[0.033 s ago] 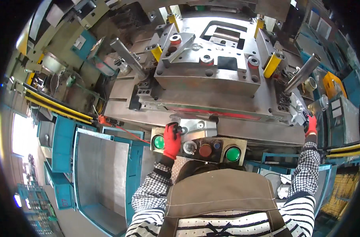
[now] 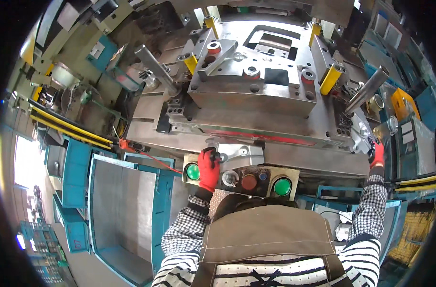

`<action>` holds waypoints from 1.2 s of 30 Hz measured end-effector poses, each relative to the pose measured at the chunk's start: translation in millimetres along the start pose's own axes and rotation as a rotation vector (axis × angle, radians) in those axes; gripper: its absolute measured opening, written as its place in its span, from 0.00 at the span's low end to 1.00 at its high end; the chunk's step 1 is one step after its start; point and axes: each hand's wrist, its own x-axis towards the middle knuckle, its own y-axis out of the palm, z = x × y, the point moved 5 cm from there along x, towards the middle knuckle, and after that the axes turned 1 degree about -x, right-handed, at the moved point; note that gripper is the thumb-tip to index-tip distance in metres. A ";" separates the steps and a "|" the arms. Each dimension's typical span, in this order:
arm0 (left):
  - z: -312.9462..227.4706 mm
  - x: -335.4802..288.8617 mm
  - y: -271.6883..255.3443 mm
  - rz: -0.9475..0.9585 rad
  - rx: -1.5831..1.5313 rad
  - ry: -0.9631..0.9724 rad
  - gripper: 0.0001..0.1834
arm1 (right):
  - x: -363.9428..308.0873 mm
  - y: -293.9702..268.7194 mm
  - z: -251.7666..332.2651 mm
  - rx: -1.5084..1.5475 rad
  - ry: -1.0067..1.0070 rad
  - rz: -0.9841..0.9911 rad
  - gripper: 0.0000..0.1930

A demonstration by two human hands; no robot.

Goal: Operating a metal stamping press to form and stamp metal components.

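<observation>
My left hand point(image 2: 209, 167), in a red glove with dark fingertips, is closed on the left end of a silver stamped metal part point(image 2: 245, 154). That part lies just above the control box, at the front edge of the press bed. Out to the right, my right hand point(image 2: 377, 152), gloved the same way, is closed on the lower end of a second stamped metal part point(image 2: 359, 135). This one stands tilted beside the right guide post point(image 2: 366, 91). Another metal piece point(image 2: 222, 60) rests on top of the steel die block point(image 2: 251, 98) in front of me.
The control box carries green buttons point(image 2: 282, 187) and a red button point(image 2: 249, 182). Yellow cylinders point(image 2: 330, 79) and a left guide post point(image 2: 156, 71) rise around the die. A blue-framed metal bin point(image 2: 127, 205) stands at lower left. An orange container point(image 2: 405, 103) is far right.
</observation>
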 end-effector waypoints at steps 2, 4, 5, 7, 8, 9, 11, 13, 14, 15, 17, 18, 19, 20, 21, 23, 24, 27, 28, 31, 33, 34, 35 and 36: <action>1.1 -3.9 -6.6 -0.081 0.195 0.079 0.26 | -51.3 2.6 -4.7 0.149 0.189 -0.010 0.27; 14.7 -12.4 -2.7 -0.103 0.209 0.021 0.29 | -110.9 -71.4 -23.2 0.262 -0.107 0.003 0.28; 23.7 -23.0 -5.9 -0.115 0.236 -0.036 0.31 | -138.9 -93.5 -26.5 0.445 -0.045 0.025 0.27; 35.2 -42.3 -16.9 -0.101 0.273 -0.173 0.35 | -185.5 -115.1 -17.0 0.225 -0.143 0.079 0.28; 39.0 -46.4 -20.4 -0.073 0.295 -0.176 0.37 | -207.9 -122.7 -2.3 -0.134 -0.314 0.123 0.29; 44.2 -47.1 -18.0 -0.034 0.311 -0.172 0.39 | -234.9 -128.0 14.1 -0.556 -0.515 0.130 0.30; 56.7 -45.4 -10.2 0.035 0.328 -0.136 0.41 | -264.2 -132.6 34.2 -0.538 -0.526 0.100 0.30; 76.4 -48.0 -2.8 0.114 0.290 -0.070 0.40 | -273.2 -119.5 46.1 0.031 -0.335 0.051 0.29; 85.6 -50.4 -1.8 0.151 0.282 -0.038 0.40 | -278.9 -88.7 66.2 0.185 -0.279 0.076 0.29; 82.6 -44.6 3.4 0.186 0.215 -0.087 0.38 | -287.5 -53.5 97.3 0.242 -0.274 0.124 0.28; 73.3 -37.0 6.3 0.167 0.202 -0.026 0.37 | -300.0 23.2 173.7 0.347 -0.298 0.254 0.27; 72.5 -36.3 8.3 0.207 0.166 -0.062 0.36 | -300.7 63.2 211.6 0.397 -0.311 0.332 0.26; 72.7 -38.7 6.4 0.187 0.178 -0.046 0.36 | -296.9 105.6 250.3 0.454 -0.325 0.431 0.26; 73.8 -39.9 4.1 0.162 0.192 -0.034 0.36 | -290.5 148.6 289.9 0.511 -0.335 0.539 0.25; 69.1 -34.1 5.8 0.207 0.177 -0.063 0.37 | -280.6 187.0 323.6 0.556 -0.337 0.635 0.24; 70.6 -36.9 -6.6 0.195 0.105 -0.076 0.36 | -256.9 262.7 390.1 0.627 -0.325 0.840 0.23; 67.5 -37.6 -15.0 0.177 0.091 -0.068 0.36 | -242.5 289.5 416.2 0.632 -0.316 0.911 0.23; 62.4 -44.4 -48.6 0.106 0.064 -0.103 0.37 | -186.6 350.8 467.5 0.403 -0.417 0.962 0.21; 67.6 -57.0 -67.7 0.062 0.076 -0.148 0.37 | -184.2 376.9 483.3 0.324 -0.363 0.998 0.19; 91.5 -92.6 -113.2 -0.064 0.033 -0.257 0.36 | -121.5 430.2 485.2 -0.186 -0.588 1.007 0.16; 105.9 -96.9 -120.1 -0.091 -0.078 -0.321 0.35 | -62.8 421.5 466.7 -0.547 -1.224 0.932 0.17; 114.7 -118.9 -141.1 -0.151 -0.077 -0.387 0.35 | -85.3 447.2 476.4 -0.430 -1.462 1.039 0.20; 120.1 -134.1 -156.8 -0.191 -0.076 -0.441 0.35 | -76.6 476.5 465.2 -0.531 -1.294 1.056 0.20; 124.9 -140.6 -162.7 -0.235 -0.075 -0.443 0.35 | -67.5 488.8 463.7 -0.655 -1.125 1.032 0.21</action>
